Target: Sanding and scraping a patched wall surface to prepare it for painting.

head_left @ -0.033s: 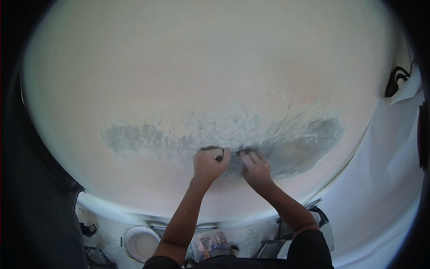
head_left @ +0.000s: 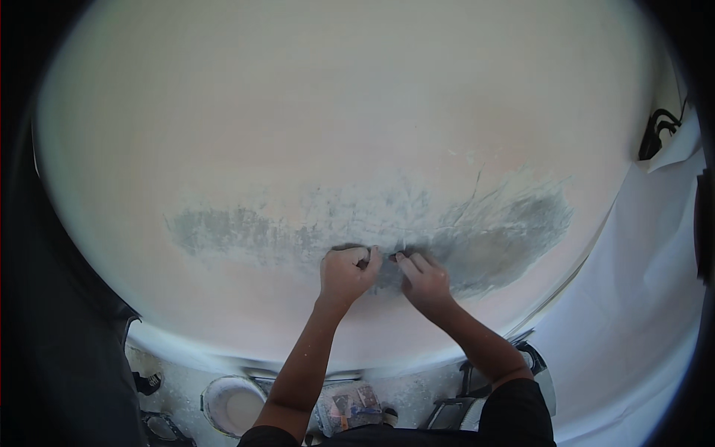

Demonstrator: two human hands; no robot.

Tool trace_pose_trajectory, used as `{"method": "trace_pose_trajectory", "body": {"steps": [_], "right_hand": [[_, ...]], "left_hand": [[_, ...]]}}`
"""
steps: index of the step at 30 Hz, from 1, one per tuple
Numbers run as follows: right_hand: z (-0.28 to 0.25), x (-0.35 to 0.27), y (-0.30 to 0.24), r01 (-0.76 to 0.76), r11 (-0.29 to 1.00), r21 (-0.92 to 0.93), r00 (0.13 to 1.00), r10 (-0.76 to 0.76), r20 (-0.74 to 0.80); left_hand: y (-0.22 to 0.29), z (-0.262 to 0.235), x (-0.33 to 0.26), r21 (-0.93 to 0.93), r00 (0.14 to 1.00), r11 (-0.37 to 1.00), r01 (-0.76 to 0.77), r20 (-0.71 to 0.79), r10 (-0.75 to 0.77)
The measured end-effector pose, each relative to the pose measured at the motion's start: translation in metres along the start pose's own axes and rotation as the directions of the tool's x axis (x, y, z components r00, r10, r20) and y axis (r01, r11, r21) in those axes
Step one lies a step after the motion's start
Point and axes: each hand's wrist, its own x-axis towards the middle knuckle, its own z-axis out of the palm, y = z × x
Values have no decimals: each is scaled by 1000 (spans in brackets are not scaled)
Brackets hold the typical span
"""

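Observation:
My left hand (head_left: 346, 274) is closed against a large, pale, pinkish-white surface (head_left: 335, 134), at the lower edge of a long grey patch (head_left: 216, 229). Just to its right, a small distance apart, my right hand (head_left: 426, 279) is also closed, thumb and fingers pressed together over the grey area. A small dark bit shows at the right thumb tip, but its kind is unclear. Whatever the left fingers hold, if anything, is hidden. Streaks and dark scratch-like lines run through the patch, which is darkest toward the right.
Below the surface's near edge, a white bucket (head_left: 237, 406) with pale contents stands on a speckled floor. Beside it lies a shallow tray (head_left: 347, 406) with several small tools. White sheeting (head_left: 618, 298) hangs at right, dark cloth (head_left: 67, 320) at left. A dark shoe (head_left: 150, 383) shows at lower left.
Both hands keep nearly the same place and grip. The right thumb tip sits very slightly lower and farther left, showing more of the dark bit.

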Motion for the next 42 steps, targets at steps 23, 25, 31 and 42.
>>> {"method": "trace_pose_trajectory", "body": {"steps": [23, 25, 31, 42], "right_hand": [[2, 9, 9, -141, 982, 124, 960, 166, -226], [9, 2, -5, -188, 981, 54, 975, 193, -110], [8, 3, 0, -207, 973, 98, 969, 218, -118], [-4, 7, 9, -204, 966, 162, 963, 228, -146]], "left_hand": [[0, -2, -1, -30, 998, 998, 61, 32, -60], [2, 1, -1, -44, 998, 997, 59, 14, -59], [2, -1, 0, -49, 997, 997, 67, 26, -66], [2, -2, -1, -35, 997, 996, 77, 25, -76]]}}
